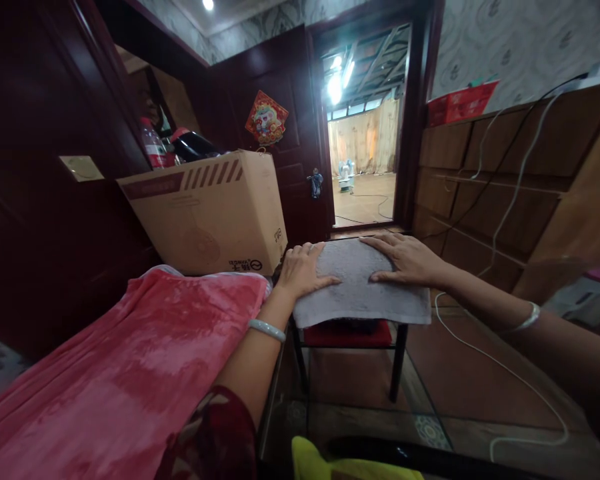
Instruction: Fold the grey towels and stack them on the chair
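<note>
The fingers [307, 252] of the left hand [300, 272] and the right hand [405, 260] are lying spread apart, clamped on nothing, and pressing flat on a grey towel [355, 293]. The towel is draping over the red seat [347, 335] of a black-legged stool [399, 363]. Keeping both palms level and evenly weighted is helping the cloth lie smooth. The forearms [480, 293] are reaching in from either side, a pale bangle [267, 329] is circling the left wrist [275, 310], and a pink fleece blanket [105, 360] is bunching just beside the left arm, with a cardboard box [205, 213] beyond.
</note>
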The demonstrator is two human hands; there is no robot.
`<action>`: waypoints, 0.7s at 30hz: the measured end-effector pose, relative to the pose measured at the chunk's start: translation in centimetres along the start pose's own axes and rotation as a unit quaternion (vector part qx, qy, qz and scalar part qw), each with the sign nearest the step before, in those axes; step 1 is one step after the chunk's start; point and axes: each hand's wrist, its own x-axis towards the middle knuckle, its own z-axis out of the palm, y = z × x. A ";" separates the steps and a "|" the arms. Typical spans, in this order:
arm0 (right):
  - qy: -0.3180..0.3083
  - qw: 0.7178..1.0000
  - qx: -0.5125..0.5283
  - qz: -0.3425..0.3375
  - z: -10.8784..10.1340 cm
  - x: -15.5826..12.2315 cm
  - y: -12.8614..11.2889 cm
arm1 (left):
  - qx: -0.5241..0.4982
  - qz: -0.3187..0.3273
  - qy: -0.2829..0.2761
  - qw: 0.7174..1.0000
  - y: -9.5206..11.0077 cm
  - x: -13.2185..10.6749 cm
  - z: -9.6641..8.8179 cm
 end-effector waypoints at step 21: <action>0.065 0.994 0.085 -0.031 1.1 2.0 -1.5 | 0.089 -0.421 -0.127 0.894 -11.4 -40.1 -8.6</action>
